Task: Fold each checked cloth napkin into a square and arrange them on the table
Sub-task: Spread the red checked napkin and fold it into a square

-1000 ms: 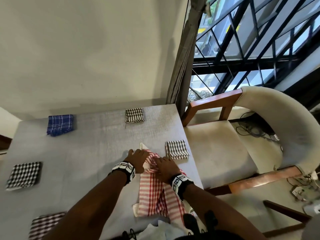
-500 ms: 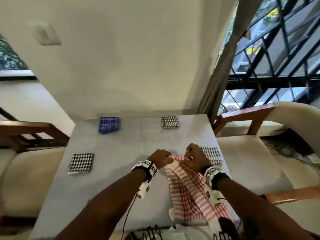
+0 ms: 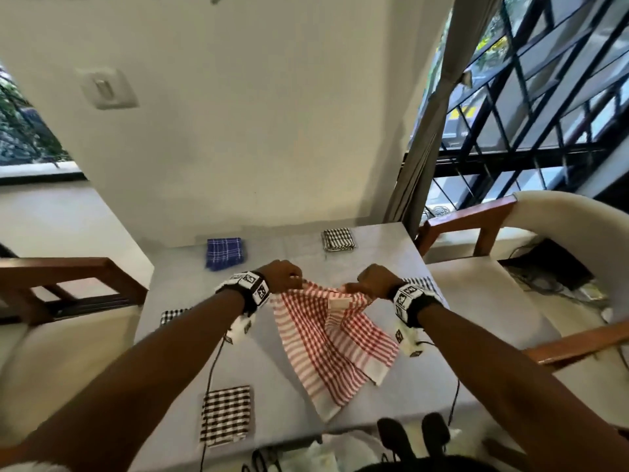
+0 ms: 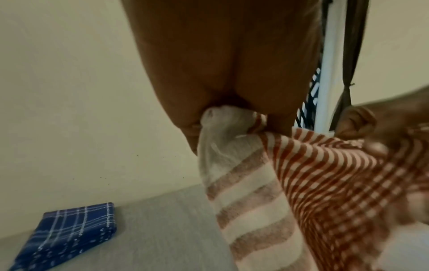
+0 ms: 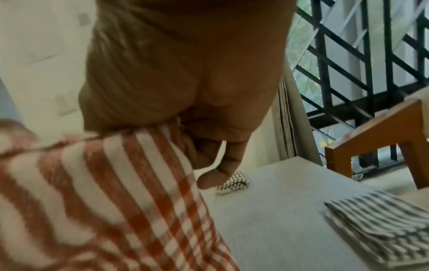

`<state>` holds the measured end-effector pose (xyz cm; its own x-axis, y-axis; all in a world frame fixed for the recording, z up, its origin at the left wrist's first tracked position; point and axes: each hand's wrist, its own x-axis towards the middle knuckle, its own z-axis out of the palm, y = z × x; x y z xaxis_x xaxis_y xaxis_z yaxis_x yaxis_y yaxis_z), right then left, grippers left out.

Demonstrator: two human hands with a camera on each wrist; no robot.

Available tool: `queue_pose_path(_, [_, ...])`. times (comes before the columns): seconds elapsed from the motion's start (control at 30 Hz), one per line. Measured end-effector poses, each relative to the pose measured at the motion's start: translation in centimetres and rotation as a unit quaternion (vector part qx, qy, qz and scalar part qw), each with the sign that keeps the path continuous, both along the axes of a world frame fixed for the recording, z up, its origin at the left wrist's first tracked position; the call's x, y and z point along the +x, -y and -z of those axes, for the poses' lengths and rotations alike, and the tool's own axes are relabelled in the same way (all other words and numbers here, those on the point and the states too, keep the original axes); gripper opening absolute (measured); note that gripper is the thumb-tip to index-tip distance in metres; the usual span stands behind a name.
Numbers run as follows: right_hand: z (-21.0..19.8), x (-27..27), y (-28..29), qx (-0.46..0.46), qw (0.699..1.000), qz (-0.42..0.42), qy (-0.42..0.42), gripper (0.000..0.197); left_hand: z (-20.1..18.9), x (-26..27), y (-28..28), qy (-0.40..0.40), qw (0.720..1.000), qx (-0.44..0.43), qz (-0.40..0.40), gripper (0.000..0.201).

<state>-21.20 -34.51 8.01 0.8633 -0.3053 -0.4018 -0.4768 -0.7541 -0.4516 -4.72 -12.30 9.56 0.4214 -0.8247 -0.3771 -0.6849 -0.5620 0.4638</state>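
Note:
A red-and-white checked napkin hangs unfolded above the grey table, lifted by its top edge. My left hand grips its left corner in a fist. My right hand grips the other end of that edge. The cloth's lower part drapes down onto the table near the front edge. Folded squares lie around it: a blue one at the back left, a black-and-white one at the back right, and another at the front left.
A further folded napkin peeks out behind my right wrist, and one behind my left forearm. Wooden chairs with cream cushions stand at the right and left. A wall, a curtain and a barred window lie beyond the table.
Both hands have lifted the red napkin off the table and moved apart, spreading its top edge. The head view has tilted upward.

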Motion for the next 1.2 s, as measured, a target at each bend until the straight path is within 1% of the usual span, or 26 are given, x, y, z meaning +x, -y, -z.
queue_pose_path(0.03, [-0.5,0.0,-0.3,-0.017,0.999,-0.046,-0.006,0.058,-0.4,0.6,-0.4,0.018,1.000,0.006,0.009,0.033])
queue_pose_path(0.07, [-0.9,0.1,-0.4,-0.019,0.998,-0.064,-0.005,0.053,-1.0,1.1,-0.7,0.037,0.999,0.001,0.011,0.035])
queue_pose_path(0.1, [-1.3,0.4,0.0,-0.017,0.998,-0.066,0.005,0.045,-1.8,1.7,-1.0,0.055,0.998,-0.009,0.007,0.037])
queue_pose_path(0.17, [-2.4,1.3,1.0,-0.065,0.995,-0.075,0.010,0.021,-3.5,2.7,-1.9,0.068,0.997,-0.042,-0.008,0.041])
queue_pose_path(0.23, [-4.0,2.3,2.3,-0.121,0.987,-0.101,-0.005,0.026,-4.9,3.7,-3.0,0.076,0.993,-0.085,-0.026,0.052])
queue_pose_path(0.27, [-4.9,2.7,3.1,-0.129,0.986,-0.108,-0.009,0.026,-5.3,4.1,-3.5,0.080,0.991,-0.101,-0.035,0.054])
queue_pose_path(0.3, [-5.8,3.2,4.1,-0.130,0.984,-0.117,-0.007,0.025,-5.7,4.5,-3.9,0.089,0.989,-0.110,-0.045,0.051])
queue_pose_path(0.33, [-6.9,3.8,5.1,-0.131,0.983,-0.127,0.000,0.027,-6.1,4.9,-4.3,0.100,0.987,-0.115,-0.055,0.044])
queue_pose_path(0.4, [-8.8,5.1,7.2,-0.136,0.982,-0.127,0.030,0.035,-7.2,5.9,-4.7,0.119,0.983,-0.123,-0.072,0.030])
queue_pose_path(0.43, [-9.9,5.6,8.1,-0.134,0.982,-0.124,0.045,0.037,-7.9,6.4,-4.9,0.130,0.980,-0.131,-0.080,0.028])
queue_pose_path(0.53, [-12.9,7.2,9.7,-0.135,0.978,-0.123,0.096,0.030,-11.0,8.3,-5.1,0.166,0.971,-0.142,-0.099,0.030])
queue_pose_path(0.63, [-15.3,8.0,10.7,-0.168,0.965,-0.126,0.160,0.024,-14.3,9.4,-5.7,0.203,0.960,-0.156,-0.115,0.030])
queue_pose_path(0.7, [-16.6,7.7,11.2,-0.173,0.953,-0.129,0.215,0.020,-16.0,9.2,-6.5,0.213,0.951,-0.181,-0.129,0.027])
queue_pose_path(0.8, [-17.8,5.8,11.5,-0.141,0.944,-0.111,0.277,0.019,-17.4,7.7,-7.9,0.218,0.940,-0.219,-0.143,0.019])
queue_pose_path(0.9, [-17.5,3.1,10.7,-0.134,0.934,-0.109,0.314,0.021,-17.2,5.0,-9.7,0.197,0.934,-0.257,-0.152,0.005])
queue_pose_path(1.0, [-14.9,-0.8,9.2,-0.132,0.919,-0.097,0.360,0.021,-15.0,1.2,-12.3,0.186,0.929,-0.292,-0.130,0.005])
queue_pose_path(1.07, [-12.1,-3.5,8.0,-0.120,0.909,-0.106,0.385,0.019,-12.4,-1.6,-14.4,0.186,0.933,-0.285,-0.115,0.010])
queue_pose_path(1.13, [-8.6,-6.1,6.6,-0.096,0.909,-0.123,0.386,0.015,-9.2,-4.5,-15.9,0.195,0.942,-0.249,-0.111,0.011])
queue_pose_path(1.2, [-4.1,-8.3,5.5,-0.076,0.910,-0.117,0.389,0.021,-5.5,-6.8,-16.7,0.195,0.946,-0.232,-0.116,0.010])
